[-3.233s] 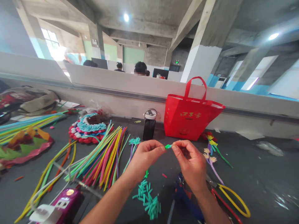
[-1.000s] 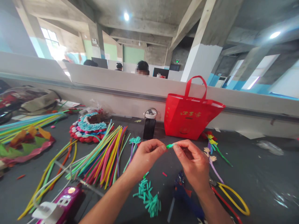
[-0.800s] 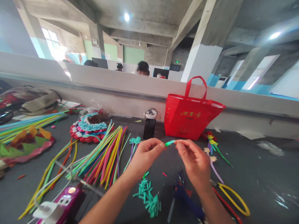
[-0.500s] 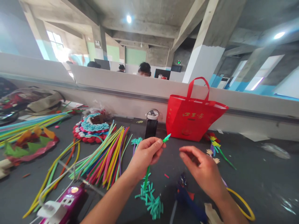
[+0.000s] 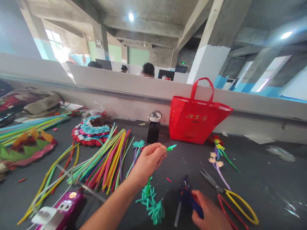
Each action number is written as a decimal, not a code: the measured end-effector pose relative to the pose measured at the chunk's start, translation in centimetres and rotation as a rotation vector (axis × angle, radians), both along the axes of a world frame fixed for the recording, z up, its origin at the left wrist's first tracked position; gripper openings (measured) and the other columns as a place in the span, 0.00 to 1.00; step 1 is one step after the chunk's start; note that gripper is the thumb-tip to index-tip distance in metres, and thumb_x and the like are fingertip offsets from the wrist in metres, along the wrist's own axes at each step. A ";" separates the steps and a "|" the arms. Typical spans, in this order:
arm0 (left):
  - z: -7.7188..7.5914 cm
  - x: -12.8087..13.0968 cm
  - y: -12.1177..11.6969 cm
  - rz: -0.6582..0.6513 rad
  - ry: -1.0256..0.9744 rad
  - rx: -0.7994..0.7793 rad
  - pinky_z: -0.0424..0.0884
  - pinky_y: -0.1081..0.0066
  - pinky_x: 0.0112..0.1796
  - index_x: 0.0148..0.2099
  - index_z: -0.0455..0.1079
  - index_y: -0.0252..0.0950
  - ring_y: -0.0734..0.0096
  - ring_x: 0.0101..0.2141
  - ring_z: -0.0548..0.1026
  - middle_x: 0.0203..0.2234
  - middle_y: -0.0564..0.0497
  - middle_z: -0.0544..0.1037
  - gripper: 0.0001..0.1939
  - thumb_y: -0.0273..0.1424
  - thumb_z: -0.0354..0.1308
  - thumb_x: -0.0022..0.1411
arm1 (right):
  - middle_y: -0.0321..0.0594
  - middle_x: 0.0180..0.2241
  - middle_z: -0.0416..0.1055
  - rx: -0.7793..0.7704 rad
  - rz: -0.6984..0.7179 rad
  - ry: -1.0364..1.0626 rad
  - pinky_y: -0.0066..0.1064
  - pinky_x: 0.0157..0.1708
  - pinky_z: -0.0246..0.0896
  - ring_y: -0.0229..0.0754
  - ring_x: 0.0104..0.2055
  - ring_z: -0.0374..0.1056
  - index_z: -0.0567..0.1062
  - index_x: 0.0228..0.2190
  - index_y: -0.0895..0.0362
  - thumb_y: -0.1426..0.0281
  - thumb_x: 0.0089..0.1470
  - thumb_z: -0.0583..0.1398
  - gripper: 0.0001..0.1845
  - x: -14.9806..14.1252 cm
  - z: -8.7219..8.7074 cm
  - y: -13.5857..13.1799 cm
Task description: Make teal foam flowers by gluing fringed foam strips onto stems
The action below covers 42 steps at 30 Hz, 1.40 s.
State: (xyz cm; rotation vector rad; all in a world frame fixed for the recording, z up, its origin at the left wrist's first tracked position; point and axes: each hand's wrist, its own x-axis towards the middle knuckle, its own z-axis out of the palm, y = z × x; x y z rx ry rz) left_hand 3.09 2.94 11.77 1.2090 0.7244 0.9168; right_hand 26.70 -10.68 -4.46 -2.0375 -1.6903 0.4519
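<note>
My left hand (image 5: 152,156) is closed in a pinch on a green pipe-cleaner stem (image 5: 170,148) with a turquoise tip; its lower end (image 5: 148,186) hangs beneath the hand. Below lies a heap of short turquoise pipe-cleaner pieces (image 5: 155,206). At lower right, my right hand (image 5: 207,210) has its fingers around the handle of a dark blue glue gun (image 5: 188,196), which rests on the table. Scissors (image 5: 219,188) with yellow and red handles lie just right of that hand.
Bundled coloured pipe cleaners (image 5: 110,159) and finished turquoise flowers (image 5: 139,144) lie at left. A purple power strip (image 5: 66,207) sits at front left. Behind stand a phone (image 5: 153,132) against a bottle (image 5: 155,116) and a red bag (image 5: 199,119). Small flowers (image 5: 217,156) lie right.
My right hand has moved down from beside the stem tip onto the glue gun, uncovering the scissors. My left hand still holds the stem, its tip now slightly lower.
</note>
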 end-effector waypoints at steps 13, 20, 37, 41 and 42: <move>-0.6 0.2 0.4 0.025 0.132 0.035 0.45 0.74 0.22 0.26 0.61 0.37 0.78 0.20 0.51 0.18 0.59 0.58 0.16 0.43 0.55 0.59 | 0.38 0.25 0.71 0.296 -0.033 0.985 0.28 0.14 0.60 0.37 0.17 0.63 0.78 0.39 0.51 0.53 0.53 0.63 0.17 -1.6 11.6 -0.6; -0.9 0.0 0.6 0.020 0.205 0.128 0.45 0.73 0.23 0.26 0.61 0.37 0.77 0.21 0.51 0.18 0.59 0.55 0.17 0.43 0.54 0.60 | 0.43 0.31 0.75 0.247 0.033 0.834 0.30 0.19 0.62 0.39 0.22 0.65 0.80 0.38 0.52 0.44 0.51 0.62 0.26 -3.4 10.5 0.4; -1.6 0.2 0.9 -0.002 0.225 0.139 0.46 0.74 0.22 0.26 0.61 0.37 0.77 0.22 0.51 0.20 0.58 0.57 0.17 0.43 0.54 0.61 | 0.44 0.30 0.78 0.310 -0.169 0.642 0.28 0.19 0.64 0.42 0.24 0.70 0.81 0.32 0.53 0.36 0.47 0.58 0.34 -4.7 10.3 0.4; -1.6 0.2 0.9 -0.010 0.218 0.136 0.46 0.74 0.22 0.27 0.62 0.37 0.77 0.21 0.51 0.19 0.58 0.57 0.17 0.43 0.54 0.61 | 0.44 0.30 0.78 0.330 -0.150 0.642 0.28 0.19 0.65 0.42 0.23 0.70 0.80 0.31 0.54 0.37 0.49 0.59 0.32 -4.6 10.2 0.5; -1.6 0.1 0.9 -0.008 0.215 0.136 0.46 0.74 0.22 0.27 0.62 0.37 0.77 0.21 0.51 0.19 0.58 0.57 0.17 0.43 0.54 0.61 | 0.44 0.29 0.78 0.334 -0.155 0.639 0.28 0.19 0.65 0.42 0.23 0.69 0.80 0.31 0.54 0.37 0.48 0.59 0.32 -4.6 10.2 0.5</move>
